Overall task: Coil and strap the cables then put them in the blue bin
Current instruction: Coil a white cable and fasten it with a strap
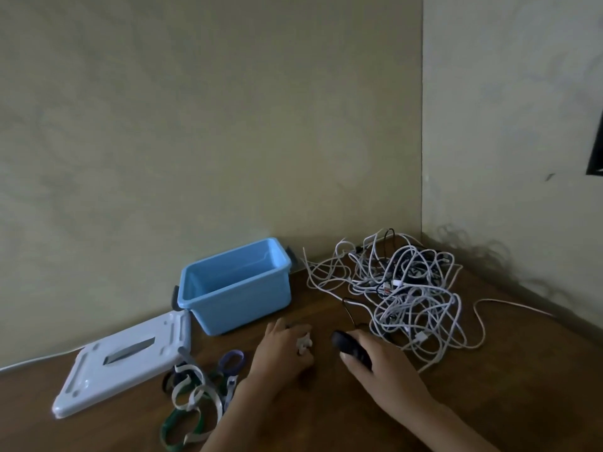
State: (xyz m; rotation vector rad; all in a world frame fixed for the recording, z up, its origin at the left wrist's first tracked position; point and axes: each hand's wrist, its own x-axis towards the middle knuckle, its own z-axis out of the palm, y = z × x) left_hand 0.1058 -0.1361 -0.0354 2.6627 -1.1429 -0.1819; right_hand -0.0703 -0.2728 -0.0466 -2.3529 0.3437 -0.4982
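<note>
The right hand [375,363] lay nearest, its fingers and thumb curled round a small black object [347,347], blurred, perhaps a bundled dark cable or plug, held just above the wooden table [326,419]. Just beside it, on its left, the left hand [280,350] rested on the table with its fingers bent round a small white bundle [304,343], which looked like a cable end or connector; the blur made the exact thing hard to tell. The two hands were near each other but apart. Beyond the right hand and touching it at the fingertips side spread a large tangle of cables [411,295], mostly thin white cords looped loosely over one another, with a few black ones among them and one white strand trailing off to the right. Near the left wrist lay a heap of straps [195,396], white, green and purple, curled in loops. Beyond the left hand stood the blue bin [235,288], open, with its pale lid [124,363] lying flat further to the left.
</note>
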